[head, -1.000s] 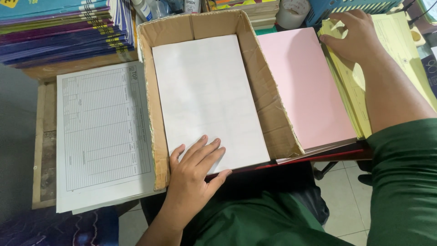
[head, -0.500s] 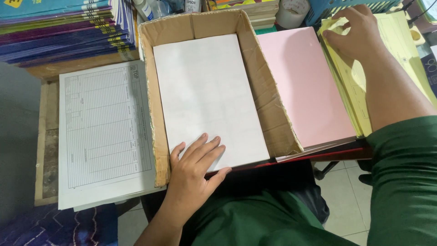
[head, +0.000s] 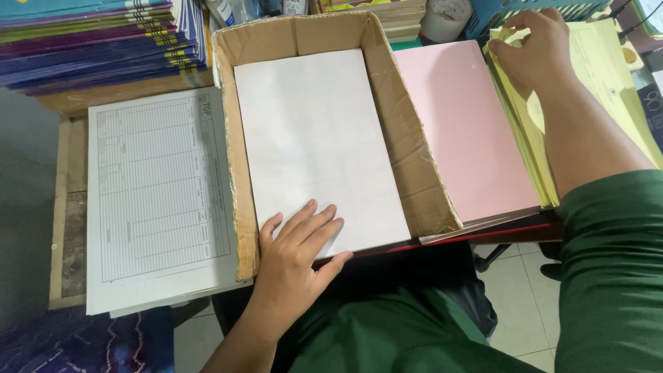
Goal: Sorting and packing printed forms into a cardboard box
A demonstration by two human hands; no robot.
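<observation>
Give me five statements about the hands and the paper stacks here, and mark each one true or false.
1. The left hand lies flat on the white paper stack inside the brown cardboard box. True.
2. The right hand grips the pink paper stack. False: it fingers the yellow paper stack.
3. The pink stack sits inside the box. False: it lies outside, right of it.
4. A printed ruled form sheet lies left of the box. True.
5. The box has a lid on. False: it is open.

Head camera looks steeply down, close over the paper-covered desk (head: 59, 207).
</observation>
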